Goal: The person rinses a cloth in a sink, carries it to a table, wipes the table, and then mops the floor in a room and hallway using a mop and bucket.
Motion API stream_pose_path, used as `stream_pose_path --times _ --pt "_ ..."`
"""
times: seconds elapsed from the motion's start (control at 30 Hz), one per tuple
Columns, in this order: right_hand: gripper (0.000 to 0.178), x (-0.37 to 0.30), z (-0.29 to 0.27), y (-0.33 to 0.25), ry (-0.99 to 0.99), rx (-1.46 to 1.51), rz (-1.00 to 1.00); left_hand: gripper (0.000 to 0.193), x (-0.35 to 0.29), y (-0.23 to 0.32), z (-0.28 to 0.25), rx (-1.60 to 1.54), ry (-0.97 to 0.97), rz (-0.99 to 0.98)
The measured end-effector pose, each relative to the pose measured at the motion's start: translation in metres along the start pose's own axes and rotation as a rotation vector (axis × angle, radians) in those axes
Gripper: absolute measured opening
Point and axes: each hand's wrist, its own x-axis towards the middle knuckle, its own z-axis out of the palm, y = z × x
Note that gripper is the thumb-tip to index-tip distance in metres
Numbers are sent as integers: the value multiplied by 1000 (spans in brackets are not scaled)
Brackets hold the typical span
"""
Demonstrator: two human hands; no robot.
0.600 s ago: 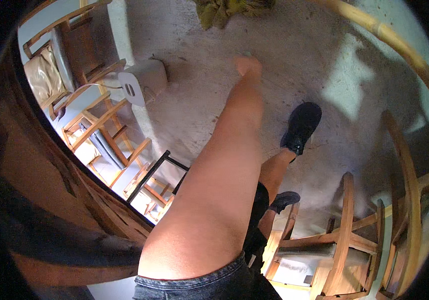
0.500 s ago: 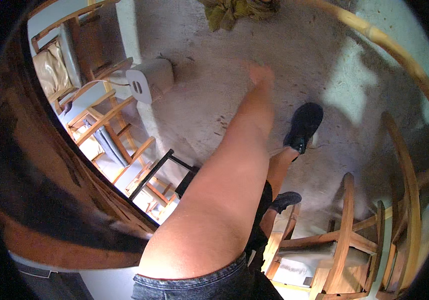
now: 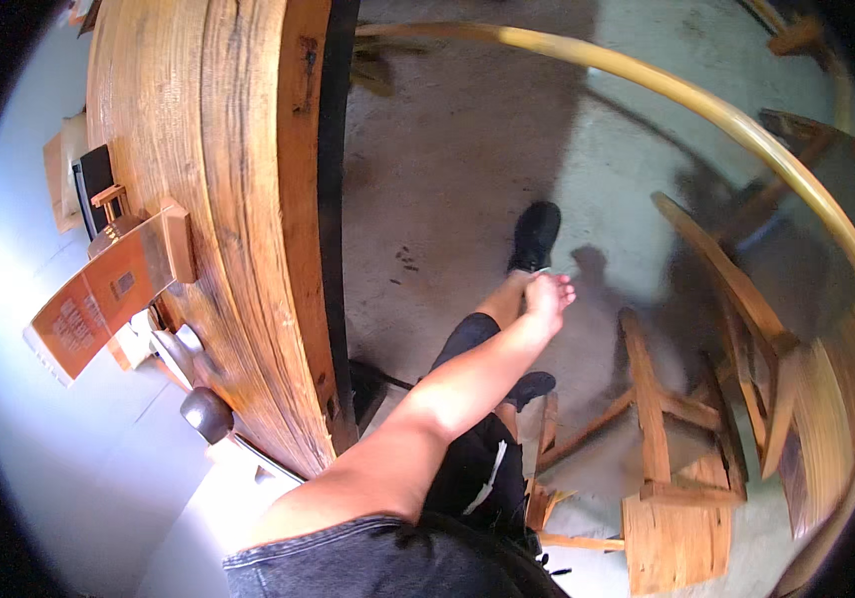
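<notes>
Hands: only one arm shows; its hand (image 3: 549,297) hangs loose and holds nothing, with a shoe (image 3: 535,235) just past it and a chair (image 3: 682,439) beside it. Swinging could bump the chair

Pretty bright daylight, blown-out white glare at the left – hard shadows fall across the concrete floor (image 3: 467,179), heavy fisheye bending and black corners, slight motion blur at the rim
</notes>
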Motion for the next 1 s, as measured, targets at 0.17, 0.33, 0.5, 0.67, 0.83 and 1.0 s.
stream_pose_path --times 0.17,0.33,0.5,0.67,0.83,1.0 --pt "21 117 -21 -220 -66 328 -290 30 -112 50 -17 35 -20 101" --pt "51 88 37 -336 -415 503 -311 29 -131 111 -33 -174 -54 239" --pt "46 -44 67 -286 -499 561 -162 54 -154 134 -15 -135 -41 389" --pt "55 -241 40 -182 -559 522 7 54 -197 72 -27 -17 -43 387" --pt "54 -469 -8 -116 -622 510 242 38 -189 -101 -87 372 -28 511" --pt "39 -678 -32 -106 -581 668 419 36 -306 -252 -144 642 -187 452"
